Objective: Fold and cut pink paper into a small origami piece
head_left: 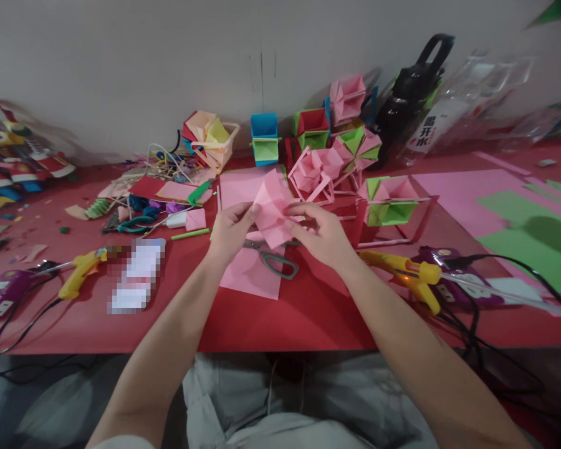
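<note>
Between my hands, a little above the table, is a folded piece of pink paper (pixel 272 212) with creases. My left hand (pixel 234 227) pinches its left edge with thumb and fingers. On the right edge, my right hand (pixel 320 229) grips the same paper, its fingertips partly hidden behind it. Beneath the paper lies a pair of scissors (pixel 280 265) with dark green handles, blades mostly covered by my hands and the paper. The scissors rest on a pink paper sheet (pixel 250 280) on the red table.
Yellow glue guns lie to the left (pixel 80 274) and right (pixel 414 274). Folded-paper models (pixel 313 171) stand at the back, near a black bottle (pixel 402 103). A blurred phone (pixel 138 274), a green cutter (pixel 200 192) and purple power strips (pixel 14 292) are around; cables hang over the front edge.
</note>
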`<state>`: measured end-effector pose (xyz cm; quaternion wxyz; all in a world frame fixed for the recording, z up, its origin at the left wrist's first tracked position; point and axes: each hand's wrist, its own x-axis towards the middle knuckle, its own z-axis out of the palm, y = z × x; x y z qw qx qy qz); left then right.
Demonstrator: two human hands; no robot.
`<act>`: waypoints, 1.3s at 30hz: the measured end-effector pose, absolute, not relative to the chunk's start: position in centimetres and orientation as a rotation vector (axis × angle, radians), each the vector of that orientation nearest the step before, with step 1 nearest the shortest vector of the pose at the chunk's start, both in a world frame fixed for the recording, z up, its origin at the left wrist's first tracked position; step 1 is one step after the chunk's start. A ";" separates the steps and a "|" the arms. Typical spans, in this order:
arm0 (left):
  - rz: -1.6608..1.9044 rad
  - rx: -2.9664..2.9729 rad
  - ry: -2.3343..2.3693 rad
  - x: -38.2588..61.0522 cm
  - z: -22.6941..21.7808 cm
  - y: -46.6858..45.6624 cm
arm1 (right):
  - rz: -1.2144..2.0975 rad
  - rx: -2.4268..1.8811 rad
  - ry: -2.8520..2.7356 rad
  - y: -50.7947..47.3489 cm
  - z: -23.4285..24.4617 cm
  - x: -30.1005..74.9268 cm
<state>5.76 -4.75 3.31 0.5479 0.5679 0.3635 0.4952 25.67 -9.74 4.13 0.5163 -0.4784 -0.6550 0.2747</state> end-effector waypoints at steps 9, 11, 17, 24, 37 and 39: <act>1.130 1.437 0.870 5.4 3.5 -4.8 | 0.900 -1.119 -1.348 -9.5 4.3 25.6; 1.116 1.488 0.875 5.2 3.5 -4.8 | 0.979 -1.123 -1.288 -9.5 4.4 25.5; 1.087 1.625 0.909 5.1 4.4 -5.3 | 1.060 -1.166 -1.247 -9.9 4.9 25.3; 1.021 1.594 0.852 5.5 4.5 -5.5 | 0.971 -1.166 -1.330 -10.0 5.1 25.3; 1.028 1.541 0.868 6.2 4.1 -5.8 | 0.901 -1.184 -1.326 -9.9 4.8 25.0; 1.028 1.573 0.900 6.3 4.0 -5.9 | 0.881 -1.184 -1.332 -9.8 4.6 25.0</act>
